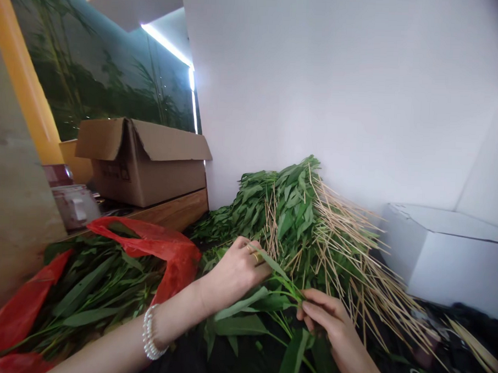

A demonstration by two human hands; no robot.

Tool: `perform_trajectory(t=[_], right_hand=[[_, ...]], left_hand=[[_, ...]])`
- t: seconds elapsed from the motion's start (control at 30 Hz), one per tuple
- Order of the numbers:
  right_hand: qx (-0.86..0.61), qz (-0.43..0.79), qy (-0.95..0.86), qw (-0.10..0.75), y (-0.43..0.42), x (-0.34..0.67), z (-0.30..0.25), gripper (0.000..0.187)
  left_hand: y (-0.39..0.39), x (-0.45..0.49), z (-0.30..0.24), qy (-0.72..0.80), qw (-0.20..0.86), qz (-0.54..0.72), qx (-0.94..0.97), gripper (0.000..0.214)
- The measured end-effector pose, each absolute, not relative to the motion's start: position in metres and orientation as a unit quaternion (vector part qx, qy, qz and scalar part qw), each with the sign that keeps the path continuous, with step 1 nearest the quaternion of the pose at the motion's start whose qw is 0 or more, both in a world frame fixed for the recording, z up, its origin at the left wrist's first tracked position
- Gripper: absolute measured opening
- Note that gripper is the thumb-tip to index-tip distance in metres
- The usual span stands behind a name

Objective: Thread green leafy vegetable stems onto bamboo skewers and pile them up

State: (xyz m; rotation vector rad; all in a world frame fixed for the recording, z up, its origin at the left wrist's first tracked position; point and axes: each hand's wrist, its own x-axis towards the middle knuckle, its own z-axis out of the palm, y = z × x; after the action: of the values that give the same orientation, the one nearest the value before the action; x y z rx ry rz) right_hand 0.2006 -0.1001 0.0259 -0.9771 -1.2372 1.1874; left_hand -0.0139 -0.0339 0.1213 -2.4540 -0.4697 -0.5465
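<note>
Both at lower centre, the right hand point(331, 325) pinches a leafy sprig point(290, 290) where it narrows, seemingly to steady it; the left hand point(238, 267) curls above, grip unclear. Lower left, a red bag point(174, 249) gapes, perhaps for access.

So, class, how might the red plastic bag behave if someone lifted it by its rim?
The red plastic bag would probably flop and crumple, since its thin sides fold and sag. The leafy stems inside look loose, so some might spill through its wide-open mouth if it tipped.
</note>
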Motion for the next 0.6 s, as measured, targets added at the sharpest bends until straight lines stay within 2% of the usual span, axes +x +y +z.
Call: perform_trajectory(t=[0.2,0.4,0.6], right_hand=[[-0.407,0.531,-0.515,0.536,-0.102,0.198,0.029,0.03],[-0.403,0.506,-0.505,0.572,-0.103,0.196,0.027,0.031],[-0.43,0.48,-0.509,0.57,-0.101,0.199,0.02,0.034]], left_hand=[[-0.032,-0.018,0.115,-0.145,0.338,-0.175,-0.913,0.017],[-0.03,-0.026,0.112,-0.17,0.329,-0.306,-0.877,0.014],[-0.038,-0.031,0.112,-0.2,0.284,-0.315,-0.883,0.007]])
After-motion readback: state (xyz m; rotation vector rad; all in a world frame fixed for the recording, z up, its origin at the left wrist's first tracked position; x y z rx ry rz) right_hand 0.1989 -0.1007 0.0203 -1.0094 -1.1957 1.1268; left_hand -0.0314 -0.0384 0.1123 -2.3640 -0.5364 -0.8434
